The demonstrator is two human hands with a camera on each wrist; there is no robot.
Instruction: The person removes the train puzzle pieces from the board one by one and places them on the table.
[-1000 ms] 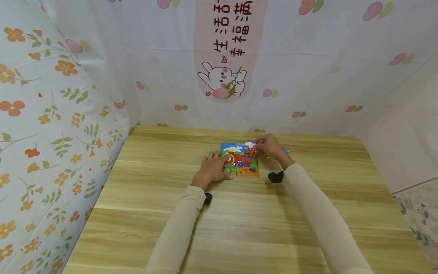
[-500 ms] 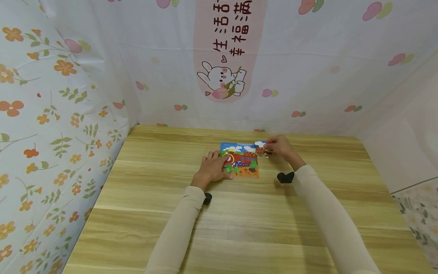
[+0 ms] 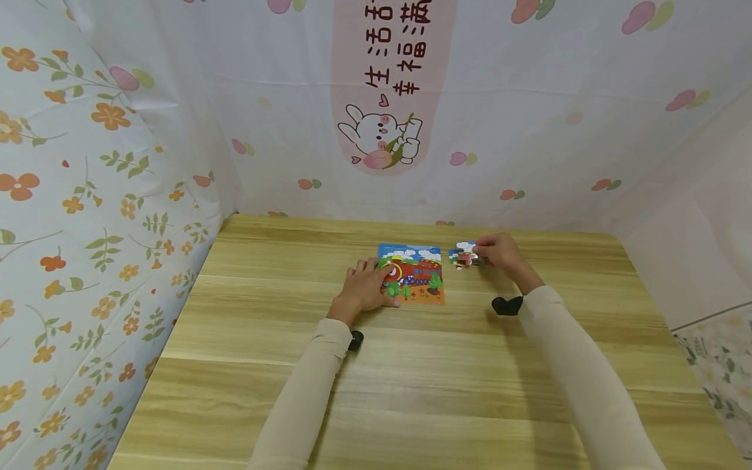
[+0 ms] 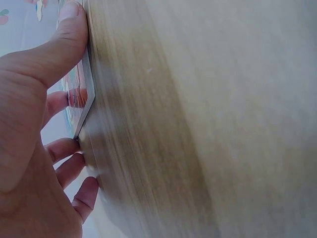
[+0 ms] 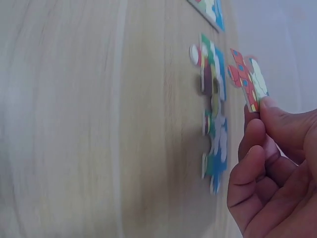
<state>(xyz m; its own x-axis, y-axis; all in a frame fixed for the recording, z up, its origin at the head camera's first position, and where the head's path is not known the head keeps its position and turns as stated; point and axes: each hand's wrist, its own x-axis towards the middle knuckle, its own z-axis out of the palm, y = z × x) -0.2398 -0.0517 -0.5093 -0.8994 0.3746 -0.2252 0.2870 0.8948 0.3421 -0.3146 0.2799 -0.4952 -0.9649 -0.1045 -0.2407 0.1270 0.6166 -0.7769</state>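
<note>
A train-picture jigsaw puzzle board [image 3: 418,273] lies flat on the table. My left hand [image 3: 365,287] rests on its left side, fingers spread; in the left wrist view the thumb [image 4: 69,34] lies along one edge and one finger touches the printed face. Just right of the board, my right hand [image 3: 502,253] pinches a puzzle piece [image 5: 247,79] between thumb and fingers. Red train body with blue patches and a white cloud show on it. The held piece is raised over several loose puzzle pieces [image 5: 215,134], partly overlapping each other on the tabletop.
The wood-grain table [image 3: 423,378] meets a white printed cloth [image 3: 282,130] close behind the puzzle. Flowered cloth [image 3: 106,261] hangs at the left. A black wrist mount [image 3: 507,305] sticks out under the right wrist, another [image 3: 356,340] under the left.
My right hand has moved right with the puzzle piece, from over the board's upper right corner to over the loose pieces, uncovering that corner. My left hand has stayed still.
</note>
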